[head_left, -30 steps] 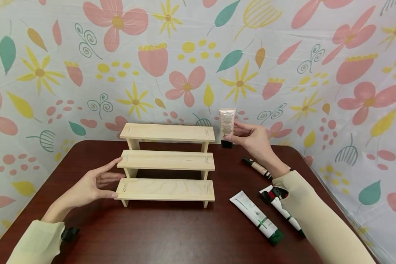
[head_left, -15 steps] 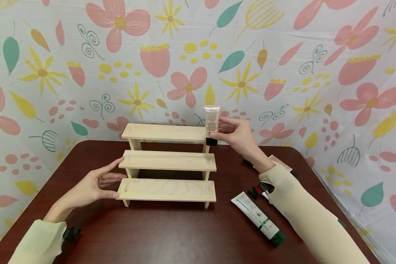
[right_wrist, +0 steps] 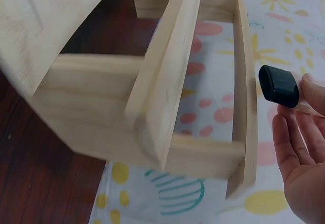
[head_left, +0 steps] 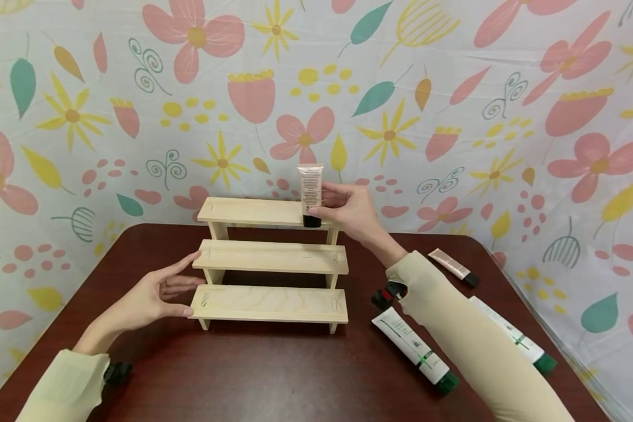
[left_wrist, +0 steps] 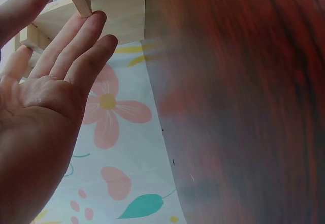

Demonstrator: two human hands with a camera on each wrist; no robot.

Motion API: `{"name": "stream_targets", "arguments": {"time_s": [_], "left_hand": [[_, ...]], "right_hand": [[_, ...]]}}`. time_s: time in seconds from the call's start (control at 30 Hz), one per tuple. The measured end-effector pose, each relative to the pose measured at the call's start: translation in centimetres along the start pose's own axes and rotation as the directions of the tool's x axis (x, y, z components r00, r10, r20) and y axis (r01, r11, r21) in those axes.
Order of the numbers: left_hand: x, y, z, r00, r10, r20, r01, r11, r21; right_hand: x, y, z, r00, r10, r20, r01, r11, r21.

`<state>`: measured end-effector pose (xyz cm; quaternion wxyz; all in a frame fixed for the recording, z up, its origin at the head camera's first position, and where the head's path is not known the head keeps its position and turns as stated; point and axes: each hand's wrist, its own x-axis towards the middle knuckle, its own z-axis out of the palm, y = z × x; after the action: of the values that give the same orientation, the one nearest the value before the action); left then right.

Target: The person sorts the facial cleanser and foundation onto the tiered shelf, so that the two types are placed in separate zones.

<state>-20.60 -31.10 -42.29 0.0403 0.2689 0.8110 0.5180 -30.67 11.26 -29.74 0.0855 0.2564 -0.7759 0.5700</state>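
Observation:
A small pale pink squeeze tube (head_left: 310, 186) with a black cap is held upright, cap down, by my right hand (head_left: 350, 211), thumb on the near side. In the head view it overlaps the right half of the top step of a three-step wooden display stand (head_left: 274, 258). The right wrist view shows a small gap between the black cap (right_wrist: 279, 86) and the top board (right_wrist: 246, 82). My left hand (head_left: 145, 299) has its fingers extended at the stand's left end, thumb by the bottom step. In the left wrist view, fingertips (left_wrist: 96, 18) meet the wood.
On the table's right lie a white tube with a green cap (head_left: 414, 349), a similar white tube (head_left: 511, 334) partly behind the right sleeve, and a pink tube with a black cap (head_left: 453, 266). A floral cloth (head_left: 316, 88) hangs behind the dark table (head_left: 242, 375).
My right hand has carried the pink tube leftward, from right of the stand to the top step. The left hand stays at the stand's left end. The moving sleeve has uncovered another pink tube.

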Motion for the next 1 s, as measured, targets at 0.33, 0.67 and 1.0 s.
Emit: {"name": "stream_targets", "arguments": {"time_s": [0.33,0.67,1.0], "left_hand": [[0.1,0.1,-0.1,1.000,-0.002,0.005,0.002,1.000,0.000],[0.1,0.2,-0.1,1.000,-0.017,-0.002,0.017,1.000,0.020],[0.1,0.2,0.0,1.000,-0.016,-0.006,0.016,1.000,0.024]], "right_hand": [[2.5,-0.7,4.1,1.000,0.018,0.004,-0.019,1.000,0.012],[4.7,-1.2,7.8,0.999,0.029,-0.031,-0.029,0.999,0.015],[6.5,-1.5,11.2,1.000,0.021,-0.019,-0.021,0.999,0.027]]}}
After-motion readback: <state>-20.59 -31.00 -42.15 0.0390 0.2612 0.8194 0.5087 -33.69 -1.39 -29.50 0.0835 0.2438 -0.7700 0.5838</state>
